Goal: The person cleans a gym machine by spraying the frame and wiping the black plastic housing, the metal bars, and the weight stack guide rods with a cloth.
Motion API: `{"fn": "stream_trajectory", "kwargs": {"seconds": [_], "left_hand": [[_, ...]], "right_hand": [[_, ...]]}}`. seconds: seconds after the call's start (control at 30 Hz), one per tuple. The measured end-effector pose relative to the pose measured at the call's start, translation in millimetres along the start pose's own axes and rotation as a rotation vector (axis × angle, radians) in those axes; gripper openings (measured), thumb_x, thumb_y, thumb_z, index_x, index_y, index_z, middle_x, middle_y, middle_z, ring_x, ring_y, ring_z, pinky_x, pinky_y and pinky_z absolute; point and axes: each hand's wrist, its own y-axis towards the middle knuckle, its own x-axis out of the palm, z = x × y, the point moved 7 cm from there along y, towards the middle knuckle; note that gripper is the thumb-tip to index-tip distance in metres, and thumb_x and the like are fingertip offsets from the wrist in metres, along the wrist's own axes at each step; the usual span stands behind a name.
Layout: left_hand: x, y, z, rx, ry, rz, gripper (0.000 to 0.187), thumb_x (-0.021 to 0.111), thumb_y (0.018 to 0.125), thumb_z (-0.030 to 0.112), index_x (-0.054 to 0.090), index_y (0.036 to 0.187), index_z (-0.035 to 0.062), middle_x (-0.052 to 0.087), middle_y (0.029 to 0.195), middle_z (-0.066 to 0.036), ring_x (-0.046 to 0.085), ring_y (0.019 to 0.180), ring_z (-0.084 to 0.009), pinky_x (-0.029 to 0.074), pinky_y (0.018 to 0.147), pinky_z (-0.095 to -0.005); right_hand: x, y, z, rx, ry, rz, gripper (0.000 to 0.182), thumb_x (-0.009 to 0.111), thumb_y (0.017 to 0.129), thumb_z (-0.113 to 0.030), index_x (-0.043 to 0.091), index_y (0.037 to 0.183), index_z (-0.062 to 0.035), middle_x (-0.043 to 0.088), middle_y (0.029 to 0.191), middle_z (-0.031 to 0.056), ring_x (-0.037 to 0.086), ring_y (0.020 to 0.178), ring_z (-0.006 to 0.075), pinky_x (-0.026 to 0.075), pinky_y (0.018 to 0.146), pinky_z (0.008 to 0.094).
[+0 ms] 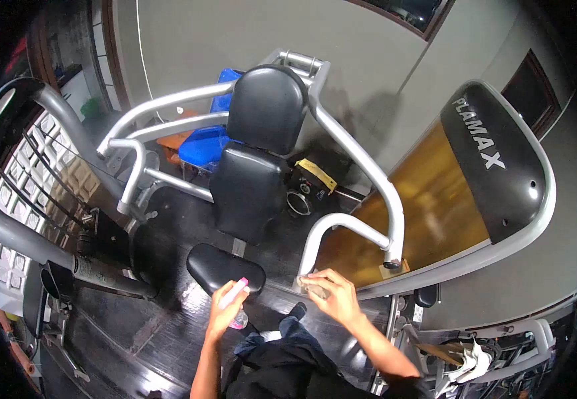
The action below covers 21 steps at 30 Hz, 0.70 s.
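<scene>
My left hand (220, 314) is closed around a spray bottle (234, 293) with a white and pink head; its clear lower part shows beneath the fingers. It hovers over the near edge of a small black pad (219, 265). My right hand (339, 300) pinches a small crumpled greyish-brown cloth (316, 286) against the lower end of a silver handle (312, 247) on the gym machine. The fingers partly cover the cloth. Beyond both hands stand the machine's black seat (248, 189) and backrest (267, 106).
Silver tube arms (361, 163) curve out on both sides of the seat. A PLAMAX weight housing (501, 159) rises at right. Behind are a blue chair (202, 147) and a black speaker box (307, 189). Another machine's frame (29, 246) is at left.
</scene>
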Motion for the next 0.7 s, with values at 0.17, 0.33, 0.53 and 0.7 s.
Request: {"fn": "stream_trajectory", "kwargs": {"seconds": [0.17,0.33,0.53,0.7], "left_hand": [[4,9,7,-0.029,0.03,-0.013,0.018,0.071,0.09,0.019,0.061,0.08,0.0076,0.052,0.067,0.006,0.05,0.059,-0.0038,0.041,0.054,-0.0225],[23,18,4,-0.001,0.056,-0.068,0.02,0.072,0.089,0.02,0.061,0.08,0.0065,0.053,0.067,0.005,0.051,0.06,-0.0033,0.041,0.054,-0.0223],[57,15,22,0.096,0.103,-0.098,0.017,0.077,0.084,0.015,0.063,0.084,0.0051,0.055,0.065,0.004,0.051,0.058,-0.0024,0.04,0.051,-0.0223],[84,10,36,0.273,0.166,-0.049,0.021,0.081,0.081,0.014,0.064,0.089,0.0035,0.056,0.067,0.003,0.049,0.054,-0.002,0.037,0.046,-0.0224]], "right_hand": [[20,-22,33,0.401,0.536,0.507,0.021,0.075,0.083,-0.011,0.074,0.103,-0.0043,0.071,0.093,0.0081,0.066,0.086,0.0153,0.051,0.079,0.0287],[62,-42,49,0.644,1.027,0.658,0.02,0.069,0.09,-0.007,0.068,0.108,0.0004,0.068,0.091,0.0001,0.059,0.081,0.0065,0.047,0.077,0.022],[43,-54,8,0.378,0.529,0.728,0.021,0.075,0.082,-0.003,0.071,0.102,-0.0001,0.069,0.102,0.0103,0.064,0.098,0.0181,0.048,0.09,0.0303],[62,-54,23,0.425,0.705,0.79,0.024,0.073,0.084,-0.003,0.068,0.107,-0.0002,0.069,0.103,0.0092,0.063,0.099,0.0177,0.047,0.091,0.0299]]}}
